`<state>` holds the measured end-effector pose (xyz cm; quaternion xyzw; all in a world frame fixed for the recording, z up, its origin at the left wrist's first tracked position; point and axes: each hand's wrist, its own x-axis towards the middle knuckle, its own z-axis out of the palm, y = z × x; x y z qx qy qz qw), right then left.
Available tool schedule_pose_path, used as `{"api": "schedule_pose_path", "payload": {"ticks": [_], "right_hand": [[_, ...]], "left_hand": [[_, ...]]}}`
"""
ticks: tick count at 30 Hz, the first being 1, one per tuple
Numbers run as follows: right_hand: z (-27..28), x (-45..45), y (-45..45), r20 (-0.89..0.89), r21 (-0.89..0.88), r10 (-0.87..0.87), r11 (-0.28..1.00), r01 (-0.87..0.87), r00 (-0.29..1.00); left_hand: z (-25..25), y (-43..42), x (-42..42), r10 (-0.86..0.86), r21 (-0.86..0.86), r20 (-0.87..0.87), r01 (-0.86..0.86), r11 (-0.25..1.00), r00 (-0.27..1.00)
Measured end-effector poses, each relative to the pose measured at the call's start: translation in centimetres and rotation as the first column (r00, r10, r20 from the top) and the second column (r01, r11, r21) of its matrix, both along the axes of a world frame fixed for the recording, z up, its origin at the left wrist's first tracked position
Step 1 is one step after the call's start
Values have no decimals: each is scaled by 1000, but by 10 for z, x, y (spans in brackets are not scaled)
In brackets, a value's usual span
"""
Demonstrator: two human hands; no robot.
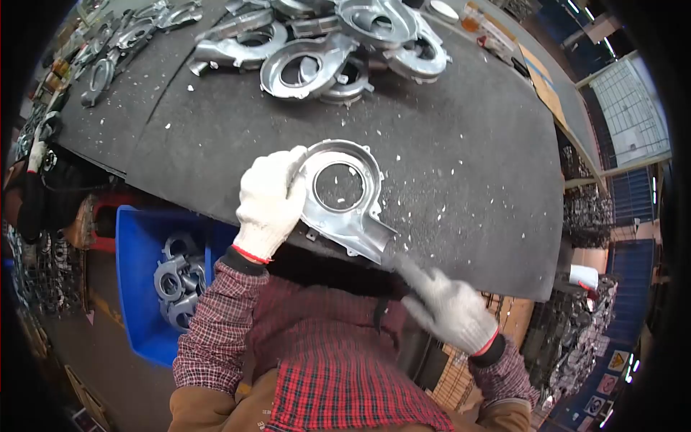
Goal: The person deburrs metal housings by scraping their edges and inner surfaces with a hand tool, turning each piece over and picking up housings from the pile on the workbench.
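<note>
A silvery cast metal blower housing (pixel 345 214), ring-shaped with a wide round opening and a spout, lies at the near edge of the dark worktop (pixel 475 180). My left hand (pixel 272 194), in a white knit glove, grips its left rim, the thumb lying along the edge. The spout points down and right toward my right hand (pixel 450 306), also gloved. Those fingers are closed and smeared by motion. A blurred grey tip at the spout's mouth seems to come from this hand, but its kind is hard to make out.
Several similar housings (pixel 302 68) are piled at the worktop's far side, with more castings (pixel 133 32) at the far left. Small metal chips dot the surface. Below the left edge stands a blue bin (pixel 137 288) holding several castings. Another person's gloved hand (pixel 37 155) shows at far left.
</note>
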<state>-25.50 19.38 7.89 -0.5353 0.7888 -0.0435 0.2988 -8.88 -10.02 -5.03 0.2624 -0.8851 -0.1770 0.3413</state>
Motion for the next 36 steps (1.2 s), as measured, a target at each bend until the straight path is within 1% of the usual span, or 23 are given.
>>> {"api": "schedule_pose_path", "payload": {"ticks": [1, 2, 3, 5, 7, 8, 12, 14, 17, 19, 20, 21, 23, 24, 25, 26, 27, 28, 30, 31, 33, 34, 36], "right_hand": [[0, -5, 4, -90, 48, 63, 997, -59, 994], [-4, -12, 9, -133, 53, 121, 992, -115, 984], [-1, -16, 3, -145, 64, 132, 990, -123, 981], [4, -13, -5, -176, 61, 253, 967, -246, 951], [12, -12, -8, -156, 115, 247, 966, -231, 956], [16, -13, -12, -148, 161, 249, 961, -225, 957], [9, -4, -32, -159, 70, 213, 976, -204, 964], [6, -2, -53, -156, 73, 262, 965, -253, 952], [15, -9, -46, -109, 108, 317, 946, -306, 942], [12, -8, -57, -115, 120, 317, 945, -303, 942], [11, -6, -62, -126, 139, 304, 948, -287, 944], [12, -5, -66, -132, 133, 302, 949, -285, 944], [15, -4, -79, -127, 90, 331, 943, -322, 935], [11, -1, -83, -123, 82, 324, 945, -316, 938], [3, -1, -91, -106, 12, 295, 955, -295, 950], [0, -5, -97, -102, -59, 272, 959, -278, 957], [1, -6, -95, -115, -56, 275, 958, -283, 954], [3, -8, -91, -70, -17, 275, 961, -277, 959], [4, -6, -92, -27, 50, 272, 961, -271, 962], [3, -5, -90, -23, 53, 269, 962, -268, 963], [1, -7, -88, 0, -20, 320, 947, -320, 947], [3, -7, -89, -6, -24, 318, 948, -318, 948], [10, -7, -89, -17, 58, 288, 956, -287, 957]], "left_hand": [[-2, 3, 0, -9, 4, -47, 9, 1000, 999], [2, 3, -1, -13, -11, -39, 12, 1000, 999], [2, 1, -4, -3, -2, -52, 3, 1000, 999], [0, 1, -3, -10, 2, -20, 10, 1000, 1000], [0, 2, -5, 7, -10, -40, -7, 1000, 999], [1, 2, -4, -8, 19, -37, 9, 1000, 999], [3, 3, -3, 15, 58, -18, -14, 998, 1000], [2, 2, -4, 23, 51, -32, -21, 998, 999], [-3, 0, 0, 50, 88, -69, -44, 995, 996], [-2, 3, 0, 73, 230, -149, -38, 972, 986], [4, 3, 3, 73, 194, -27, -67, 979, 997], [5, 5, 3, 72, 188, -32, -65, 980, 997], [2, 5, 2, 76, 300, -82, -48, 953, 994], [-8, 3, 1, 85, 305, -127, -43, 951, 988], [-5, 4, 4, 81, 299, -129, -39, 953, 988], [-3, 4, 4, 82, 251, -96, -55, 966, 992], [-2, 6, 6, 89, 210, -61, -74, 975, 994], [-1, 8, 7, 101, 182, -32, -94, 979, 994], [-1, 5, 5, 110, 175, -46, -101, 979, 993], [-2, 7, 7, 100, 180, -40, -91, 979, 994], [-1, 8, 9, 87, 163, -24, -82, 983, 996], [-1, 7, 9, 85, 176, -20, -80, 981, 996], [1, 8, 8, 81, 178, -27, -75, 981, 996]]}}
